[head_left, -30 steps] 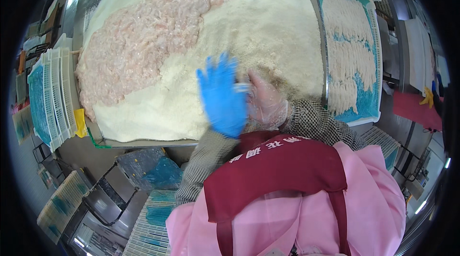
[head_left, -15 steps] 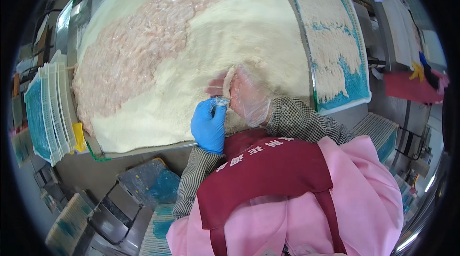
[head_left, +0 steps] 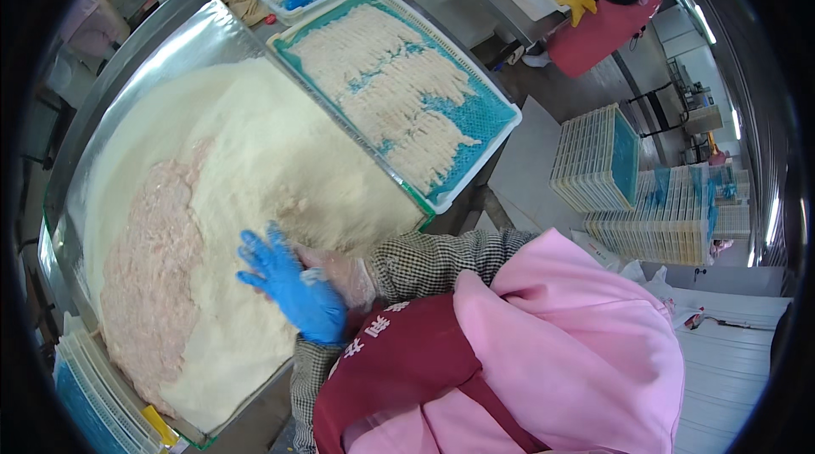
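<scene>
Left hand (head_left: 289, 282) in a blue glove lay at lower centre of the frame, fingers spread wide, flat on the pale breading flour (head_left: 255, 174) and holding nothing. Right hand (head_left: 344, 274) in a clear thin glove sat just beside it, touching the blue glove; finger state could not be told, mostly hidden. The flour filled the big steel tray (head_left: 153, 55) across the left half. A mass of pinkish raw strips (head_left: 153, 284) lay in the flour at lower left, just left of the hands. A teal-lined crate of coated strips (head_left: 399, 97) rested at upper centre, on the tray's right edge. Stacked crates (head_left: 628, 191) stood at right.
</scene>
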Demonstrator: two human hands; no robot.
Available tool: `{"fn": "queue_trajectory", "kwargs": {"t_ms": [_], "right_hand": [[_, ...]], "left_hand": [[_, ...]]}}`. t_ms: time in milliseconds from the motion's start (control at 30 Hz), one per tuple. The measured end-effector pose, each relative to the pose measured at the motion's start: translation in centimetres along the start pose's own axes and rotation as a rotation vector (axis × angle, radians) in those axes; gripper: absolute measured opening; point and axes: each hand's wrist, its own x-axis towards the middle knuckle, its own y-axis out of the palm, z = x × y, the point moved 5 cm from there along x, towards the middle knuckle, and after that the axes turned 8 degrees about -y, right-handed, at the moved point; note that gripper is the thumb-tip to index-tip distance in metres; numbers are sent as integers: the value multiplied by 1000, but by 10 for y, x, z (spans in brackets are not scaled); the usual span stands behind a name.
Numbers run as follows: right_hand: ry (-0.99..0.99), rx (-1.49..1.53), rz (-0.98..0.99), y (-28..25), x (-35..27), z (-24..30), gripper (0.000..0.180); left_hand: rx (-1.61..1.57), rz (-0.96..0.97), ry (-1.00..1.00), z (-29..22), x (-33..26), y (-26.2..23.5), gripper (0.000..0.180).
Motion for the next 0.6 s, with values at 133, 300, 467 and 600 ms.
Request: {"fn": "queue_trajectory", "kwargs": {"t_ms": [133, 300, 467, 600], "right_hand": [[245, 20, -82, -88, -16, 22, 51], [-202, -390, -215, -155, -48, 205, 51], [-193, -1265, -559, -283, -74, 339, 72], [97, -1190, -473, -351, -76, 306, 78]], "left_hand": [[188, 6, 7, 53, 4, 14, 65], [272, 80, -65, 123, -50, 43, 60], [534, 133, -29, 96, -64, 66, 63], [510, 165, -82, 90, -59, 70, 64]]}}
